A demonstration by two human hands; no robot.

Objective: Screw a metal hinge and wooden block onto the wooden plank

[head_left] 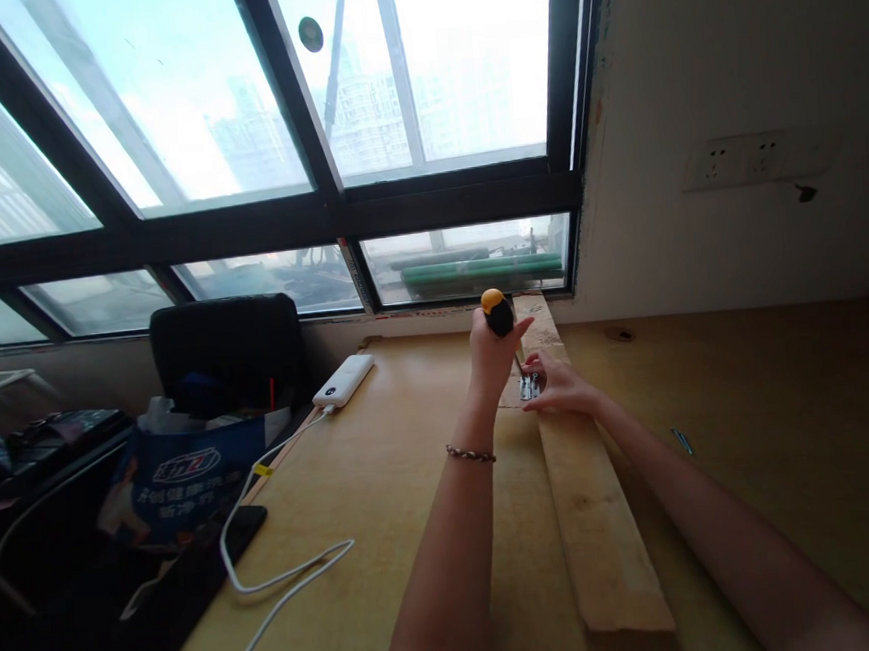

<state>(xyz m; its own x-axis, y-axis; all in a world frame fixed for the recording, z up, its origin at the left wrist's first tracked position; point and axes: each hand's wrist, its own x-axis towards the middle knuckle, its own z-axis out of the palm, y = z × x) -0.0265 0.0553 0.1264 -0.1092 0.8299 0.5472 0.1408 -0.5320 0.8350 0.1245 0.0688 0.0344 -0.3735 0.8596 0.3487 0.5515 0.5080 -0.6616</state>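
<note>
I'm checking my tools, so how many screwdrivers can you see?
1: the yellow-and-black screwdriver in the left hand, pointing toward metal hardware by the right hand. The bag could hide others.

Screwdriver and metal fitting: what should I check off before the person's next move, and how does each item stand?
1. Screwdriver in the left hand: ok, gripped by its handle.
2. Right hand at the metal fitting: ok, finger and thumb beside it.
3. Tip seated in a screw: cannot tell, too small.
4. Wooden board clamped: not ok, no clamp visible.
5. White cable clear of the board: ok, off to the left.
</note>
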